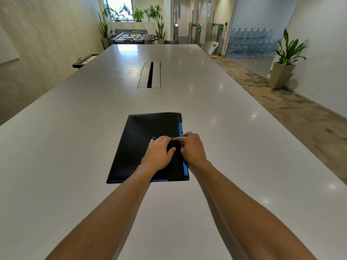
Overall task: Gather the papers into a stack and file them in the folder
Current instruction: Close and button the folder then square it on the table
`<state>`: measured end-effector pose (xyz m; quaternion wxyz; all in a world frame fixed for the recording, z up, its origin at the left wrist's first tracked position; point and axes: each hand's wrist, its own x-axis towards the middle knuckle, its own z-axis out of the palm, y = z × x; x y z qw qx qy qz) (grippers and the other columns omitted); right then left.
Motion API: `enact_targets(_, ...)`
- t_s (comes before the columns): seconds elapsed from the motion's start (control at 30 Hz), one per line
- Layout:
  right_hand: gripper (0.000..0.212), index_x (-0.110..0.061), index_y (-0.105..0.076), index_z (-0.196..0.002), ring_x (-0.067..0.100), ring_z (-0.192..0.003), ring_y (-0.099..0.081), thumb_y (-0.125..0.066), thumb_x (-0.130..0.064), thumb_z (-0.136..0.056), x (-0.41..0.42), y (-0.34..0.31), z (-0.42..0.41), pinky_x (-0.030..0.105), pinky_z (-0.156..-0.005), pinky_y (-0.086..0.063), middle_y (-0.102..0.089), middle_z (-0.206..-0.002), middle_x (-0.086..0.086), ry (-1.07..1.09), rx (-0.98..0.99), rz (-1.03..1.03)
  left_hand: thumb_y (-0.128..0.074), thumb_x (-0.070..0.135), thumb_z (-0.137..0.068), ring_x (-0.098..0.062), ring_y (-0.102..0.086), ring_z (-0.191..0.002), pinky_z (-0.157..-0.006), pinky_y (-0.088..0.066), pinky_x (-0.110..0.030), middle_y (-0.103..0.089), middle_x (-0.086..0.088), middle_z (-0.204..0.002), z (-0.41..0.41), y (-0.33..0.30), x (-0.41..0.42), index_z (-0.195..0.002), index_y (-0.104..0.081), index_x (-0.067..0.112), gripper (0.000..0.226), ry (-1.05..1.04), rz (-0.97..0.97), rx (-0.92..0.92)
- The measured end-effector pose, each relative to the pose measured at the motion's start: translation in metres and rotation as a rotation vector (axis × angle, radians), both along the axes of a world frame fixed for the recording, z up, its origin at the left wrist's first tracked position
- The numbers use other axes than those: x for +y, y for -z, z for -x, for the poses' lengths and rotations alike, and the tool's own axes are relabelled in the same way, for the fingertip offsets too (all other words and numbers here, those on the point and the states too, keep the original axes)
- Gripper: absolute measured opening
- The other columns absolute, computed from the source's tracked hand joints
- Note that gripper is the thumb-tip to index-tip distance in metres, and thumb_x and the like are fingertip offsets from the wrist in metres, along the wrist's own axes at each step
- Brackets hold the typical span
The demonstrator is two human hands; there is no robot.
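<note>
A black folder (139,145) with a blue edge lies closed and flat on the white table (75,139) in front of me. No loose papers show anywhere. My left hand (159,151) rests palm down on the folder's cover near its right side, fingers laid flat. My right hand (191,147) sits at the folder's right edge, its fingers curled and its fingertips pinching a small clasp or flap on the cover right beside my left fingertips. Both hands hide that part of the folder.
A metal cable hatch (150,75) is set into the table further ahead. A white chair (210,46) stands at the far right corner, a potted plant (285,61) on the floor to the right. Bare tabletop surrounds the folder.
</note>
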<state>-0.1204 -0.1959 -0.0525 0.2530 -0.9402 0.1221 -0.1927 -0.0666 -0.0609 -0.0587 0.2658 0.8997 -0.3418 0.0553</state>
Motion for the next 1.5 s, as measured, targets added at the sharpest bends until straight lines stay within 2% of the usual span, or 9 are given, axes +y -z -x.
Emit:
enact_targets(0.17,0.032,-0.019,-0.068,-0.12,0.023,-0.105,-0.053,-0.059,-0.012,-0.09,0.002,0.001,0.002,0.032,-0.088,-0.046,-0.062,-0.112,0.009,-0.004,0.015,0.148,-0.042,0.038,-0.101,-0.021,-0.027,-0.144,-0.119,-0.015,-0.05,-0.036,-0.003,-0.155,-0.004,0.001,-0.003,-0.147,-0.038,0.023,0.049,0.024,-0.141,0.008)
enact_targets(0.33,0.029,-0.026,-0.065,-0.121,0.024,-0.11,-0.05,-0.054,-0.023,-0.094,0.008,0.005,0.0,0.037,-0.091,-0.041,-0.059,-0.12,0.007,0.023,0.045,0.279,-0.035,0.039,-0.103,-0.021,-0.022,-0.146,-0.119,-0.013,-0.05,-0.032,-0.002,-0.157,-0.006,0.003,-0.005,-0.148,-0.037,0.024,0.048,0.023,-0.22,-0.003)
enact_targets(0.63,0.019,-0.019,-0.066,-0.105,0.024,-0.104,-0.053,-0.054,-0.028,-0.094,0.011,-0.004,-0.012,0.037,-0.085,-0.043,-0.06,-0.116,0.008,0.087,0.07,0.247,-0.033,0.044,-0.101,-0.02,-0.024,-0.146,-0.118,-0.015,-0.051,-0.035,0.0,-0.156,-0.01,0.003,-0.005,-0.147,-0.036,0.027,0.049,0.009,-0.26,0.003)
enact_targets(0.9,0.024,-0.021,-0.067,-0.112,0.025,-0.105,-0.054,-0.055,-0.029,-0.093,0.011,-0.012,-0.007,0.039,-0.089,-0.048,-0.058,-0.118,0.008,0.074,0.169,0.196,-0.04,0.045,-0.1,-0.023,-0.026,-0.145,-0.118,-0.014,-0.054,-0.036,-0.002,-0.155,-0.014,-0.005,-0.001,-0.147,-0.037,0.028,0.05,0.071,-0.26,0.094)
enact_targets(1.03,0.038,-0.024,-0.061,-0.127,0.025,-0.106,-0.052,-0.056,-0.026,-0.089,0.018,-0.006,0.005,0.036,-0.087,-0.045,-0.058,-0.117,0.009,0.162,0.146,0.104,-0.058,0.04,-0.093,-0.019,-0.049,-0.126,-0.106,-0.039,-0.044,-0.054,-0.001,-0.137,-0.014,-0.016,0.012,-0.133,-0.055,0.026,0.043,-0.021,-0.034,0.138)
enact_targets(1.13,0.041,-0.017,-0.055,-0.127,0.025,-0.104,-0.055,-0.057,-0.022,-0.086,0.022,-0.007,0.009,0.036,-0.085,-0.05,-0.062,-0.115,0.009,0.265,0.147,-0.09,-0.061,0.041,-0.088,-0.023,-0.045,-0.127,-0.106,-0.029,-0.058,-0.054,0.0,-0.135,-0.019,-0.021,0.031,-0.125,-0.059,0.029,0.039,-0.363,-0.022,0.061)
enact_targets(1.2,0.039,-0.016,-0.053,-0.125,0.021,-0.095,-0.059,-0.055,-0.022,-0.087,0.022,-0.009,0.009,0.032,-0.075,-0.052,-0.064,-0.111,0.007,0.291,0.169,-0.198,-0.06,0.047,-0.085,-0.029,-0.036,-0.133,-0.104,-0.024,-0.063,-0.047,-0.004,-0.14,-0.023,-0.025,0.048,-0.131,-0.052,0.032,0.049,-0.556,-0.072,0.183)
enact_targets(1.37,0.038,-0.017,-0.049,-0.121,0.014,-0.08,-0.053,-0.056,-0.037,-0.089,0.023,-0.011,0.012,0.026,-0.061,-0.04,-0.061,-0.105,0.004,0.328,0.219,-0.232,-0.066,0.042,-0.08,-0.033,-0.05,-0.117,-0.095,-0.043,-0.047,-0.05,-0.011,-0.13,-0.033,-0.03,0.077,-0.137,-0.043,0.022,0.065,-0.674,0.118,0.4)
enact_targets(1.5,0.034,-0.018,-0.047,-0.101,0.007,-0.068,-0.049,-0.063,-0.044,-0.086,0.021,-0.016,0.009,0.023,-0.051,-0.033,-0.053,-0.086,-0.003,0.364,0.231,-0.421,-0.073,0.024,-0.079,-0.018,-0.055,-0.076,-0.067,-0.045,-0.033,-0.054,-0.001,-0.091,-0.043,-0.039,0.093,-0.093,-0.05,0.013,0.029,-0.659,0.482,0.609)
